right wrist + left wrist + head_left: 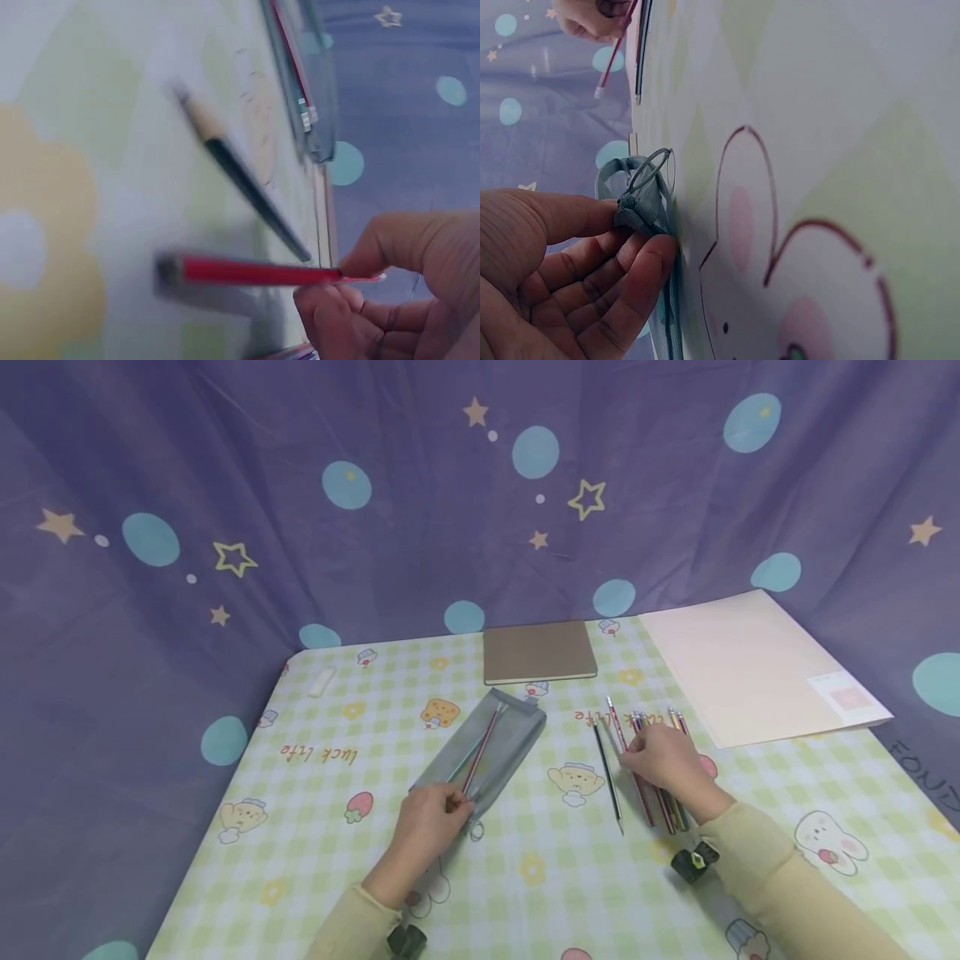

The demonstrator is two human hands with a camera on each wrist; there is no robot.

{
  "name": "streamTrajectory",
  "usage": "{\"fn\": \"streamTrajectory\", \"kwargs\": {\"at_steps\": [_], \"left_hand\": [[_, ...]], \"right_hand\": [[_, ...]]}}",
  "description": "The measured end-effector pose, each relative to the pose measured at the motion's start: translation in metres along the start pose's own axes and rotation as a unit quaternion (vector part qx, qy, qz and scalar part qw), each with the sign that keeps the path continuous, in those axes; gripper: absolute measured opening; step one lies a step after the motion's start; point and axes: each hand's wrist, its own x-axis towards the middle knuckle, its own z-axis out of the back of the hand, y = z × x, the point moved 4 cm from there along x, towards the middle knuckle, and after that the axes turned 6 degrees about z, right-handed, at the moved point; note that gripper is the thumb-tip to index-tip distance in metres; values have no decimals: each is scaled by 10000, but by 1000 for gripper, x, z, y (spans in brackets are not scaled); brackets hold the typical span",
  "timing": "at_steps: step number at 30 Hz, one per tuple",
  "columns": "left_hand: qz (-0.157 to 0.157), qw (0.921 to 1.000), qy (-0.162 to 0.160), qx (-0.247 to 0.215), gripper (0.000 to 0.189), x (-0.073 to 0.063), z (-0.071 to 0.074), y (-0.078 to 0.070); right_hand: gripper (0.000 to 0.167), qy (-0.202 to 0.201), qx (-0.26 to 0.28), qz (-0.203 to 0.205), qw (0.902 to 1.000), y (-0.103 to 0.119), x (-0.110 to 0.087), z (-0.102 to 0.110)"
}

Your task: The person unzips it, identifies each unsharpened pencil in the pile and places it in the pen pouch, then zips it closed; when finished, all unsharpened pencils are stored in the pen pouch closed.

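Note:
My left hand [431,818] pinches the near end of a grey-green see-through pencil case [517,745], by the corner with a cord loop [646,171]. Inside the case lie a red pencil [482,750] and a teal pencil [463,762]. Over on the right, my right hand [663,764] grips a red pencil [255,271] between thumb and fingers, its near end raised off the cloth in the right wrist view. A dark green pencil [609,781] lies just left of that hand. Several more pencils [670,814] lie bunched beneath it, partly hidden.
A brown notebook [538,653] lies at the back of the table, with a large cream folder [742,668] to its right. A white eraser [322,682] is at the back left. Purple curtain [420,543] hangs behind the checked tablecloth [300,860].

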Motion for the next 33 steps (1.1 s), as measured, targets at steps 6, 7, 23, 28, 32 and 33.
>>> {"fn": "streamTrajectory", "kwargs": {"at_steps": [6, 7, 23, 28, 32, 33], "left_hand": [[41, 10000, 13, 5, 17, 1, -1, 1], [44, 10000, 12, 2, 17, 1, -1, 1], [-67, 10000, -28, 1, 18, 2, -1, 3], [-53, 10000, -25, -18, 17, 1, -1, 2], [-22, 10000, -4, -57, 17, 0, 0, 1], [-14, 10000, 0, -60, 17, 0, 0, 1]], "right_hand": [[13, 359, 1457, -330, 9881, 1, 1, 5], [13, 385, 1702, -382, 9839, 2, 1, 5], [36, 1333, 4815, -465, 8650, 20, -3, -27], [29, 1969, 4907, -411, 8478, 39, -6, -52], [25, 2227, 4925, -395, 8404, 55, -5, -71], [24, 2256, 4974, -404, 8367, 59, -4, -75]]}}
